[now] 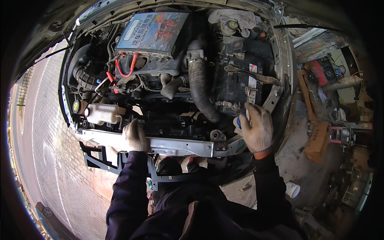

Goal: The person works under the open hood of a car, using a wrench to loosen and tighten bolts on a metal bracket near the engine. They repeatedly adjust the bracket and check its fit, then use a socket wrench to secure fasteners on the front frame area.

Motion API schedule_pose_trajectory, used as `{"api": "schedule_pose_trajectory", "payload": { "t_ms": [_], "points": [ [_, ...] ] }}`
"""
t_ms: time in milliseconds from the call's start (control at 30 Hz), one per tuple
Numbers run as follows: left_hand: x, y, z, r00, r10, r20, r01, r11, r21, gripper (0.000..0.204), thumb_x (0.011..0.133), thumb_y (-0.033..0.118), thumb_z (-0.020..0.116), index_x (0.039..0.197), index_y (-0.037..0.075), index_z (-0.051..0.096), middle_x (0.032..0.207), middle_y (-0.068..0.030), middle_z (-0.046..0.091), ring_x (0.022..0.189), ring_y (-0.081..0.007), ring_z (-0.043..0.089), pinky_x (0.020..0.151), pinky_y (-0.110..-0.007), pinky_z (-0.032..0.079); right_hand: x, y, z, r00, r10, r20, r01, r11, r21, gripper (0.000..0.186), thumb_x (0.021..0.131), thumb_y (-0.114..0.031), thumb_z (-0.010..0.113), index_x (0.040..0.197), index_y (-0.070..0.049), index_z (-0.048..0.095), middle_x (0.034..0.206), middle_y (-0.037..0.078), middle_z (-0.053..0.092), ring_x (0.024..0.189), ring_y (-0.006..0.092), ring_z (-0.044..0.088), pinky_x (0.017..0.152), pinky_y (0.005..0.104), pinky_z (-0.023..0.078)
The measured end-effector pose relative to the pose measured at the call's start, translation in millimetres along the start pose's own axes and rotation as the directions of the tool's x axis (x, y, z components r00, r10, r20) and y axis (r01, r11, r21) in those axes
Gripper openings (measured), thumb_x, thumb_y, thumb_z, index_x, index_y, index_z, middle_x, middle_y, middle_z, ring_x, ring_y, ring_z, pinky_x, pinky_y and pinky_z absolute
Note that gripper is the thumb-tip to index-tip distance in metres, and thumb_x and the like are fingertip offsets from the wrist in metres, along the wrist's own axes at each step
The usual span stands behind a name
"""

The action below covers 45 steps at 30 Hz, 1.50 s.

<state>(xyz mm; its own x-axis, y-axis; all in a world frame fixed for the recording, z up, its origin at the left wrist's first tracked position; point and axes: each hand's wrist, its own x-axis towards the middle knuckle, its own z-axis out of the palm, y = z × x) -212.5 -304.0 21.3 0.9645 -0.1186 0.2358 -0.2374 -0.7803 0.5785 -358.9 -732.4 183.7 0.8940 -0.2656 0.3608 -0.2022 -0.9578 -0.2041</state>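
My left hand, in a pale knit glove, has its fingers curled over the silver front crossbar, right of a translucent white reservoir. My right hand, gloved too, is closed around a small metal item at the front of the black battery; its fingers hide most of that item. A small blue piece shows just left of those fingers. A rusty metal bar lies across the battery, and a thick dark hose runs beside it.
A flat box with red cables rests on the engine. A grey bracket sits below the crossbar at left. To the right are a cardboard box, red-black equipment and a white bucket. Paving and a parked vehicle show at left.
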Motion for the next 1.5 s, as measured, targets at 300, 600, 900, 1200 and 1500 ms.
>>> {"api": "schedule_pose_trajectory", "payload": {
  "t_ms": [300, 600, 900, 1200, 1500],
  "points": [
    [0, -2, 4, 1.0, 0.013, 0.004, -0.013, 0.999, -0.045, 0.035, 0.105, 0.013, 0.063, 0.137, 0.001, 0.073, 0.13, -0.019, 0.076, 0.128, -0.0417, 0.066, 0.114, -0.052, 0.053, 121, 86, 68, 0.788, 0.333, 0.518, -0.202, 0.935, -0.293, 0.045, 0.103, -0.035, 0.071, 0.136, -0.004, 0.072, 0.122, 0.028, 0.079, 0.114, 0.0489, 0.075, 0.1, 0.0575, 0.061],
    [2, 3, -5, 0.999, 0.036, 0.032, -0.035, 0.999, -0.023, 0.035, 0.102, 0.016, 0.066, 0.135, 0.004, 0.073, 0.128, -0.019, 0.076, 0.124, -0.0427, 0.067, 0.11, -0.054, 0.053, 106, 50, 14, 0.866, 0.408, 0.289, -0.491, 0.801, 0.343, 0.027, 0.103, -0.018, 0.069, 0.126, -0.004, 0.075, 0.101, 0.014, 0.077, 0.092, 0.0272, 0.077, 0.086, 0.0434, 0.064],
    [7, 5, -5, 0.996, 0.086, 0.021, -0.086, 0.996, -0.032, 0.03, 0.104, 0.019, 0.066, 0.128, 0.005, 0.076, 0.121, -0.0181, 0.079, 0.116, -0.0412, 0.07, 0.103, -0.054, 0.055, -39, -60, -42, 0.626, 0.242, 0.741, -0.766, 0.015, 0.643, 0.018, 0.109, -0.009, 0.065, 0.126, -0.004, 0.069, 0.094, 0.005, 0.07, 0.078, 0.0174, 0.071, 0.069, 0.0352, 0.061],
    [9, 16, -13, 0.996, 0.052, 0.067, -0.05, 0.998, -0.023, 0.028, 0.109, 0.023, 0.062, 0.126, 0.005, 0.077, 0.119, -0.0173, 0.079, 0.115, -0.0412, 0.07, 0.103, -0.053, 0.055, -65, -76, -35, 0.763, 0.222, 0.607, -0.323, 0.944, 0.061, 0.027, 0.104, -0.018, 0.07, 0.127, -0.004, 0.071, 0.113, 0.024, 0.079, 0.107, 0.0447, 0.077, 0.092, 0.0545, 0.061],
    [10, 14, -12, 0.998, 0.057, 0.033, -0.057, 0.998, -0.014, 0.028, 0.104, 0.025, 0.067, 0.123, 0.009, 0.078, 0.116, -0.0171, 0.08, 0.111, -0.0407, 0.073, 0.099, -0.054, 0.057, -70, -76, -29, 0.801, 0.065, 0.595, -0.074, 0.997, -0.009, 0.018, 0.104, -0.019, 0.07, 0.116, -0.006, 0.075, 0.111, 0.021, 0.078, 0.108, 0.0432, 0.075, 0.093, 0.0541, 0.06]
  ]
}}
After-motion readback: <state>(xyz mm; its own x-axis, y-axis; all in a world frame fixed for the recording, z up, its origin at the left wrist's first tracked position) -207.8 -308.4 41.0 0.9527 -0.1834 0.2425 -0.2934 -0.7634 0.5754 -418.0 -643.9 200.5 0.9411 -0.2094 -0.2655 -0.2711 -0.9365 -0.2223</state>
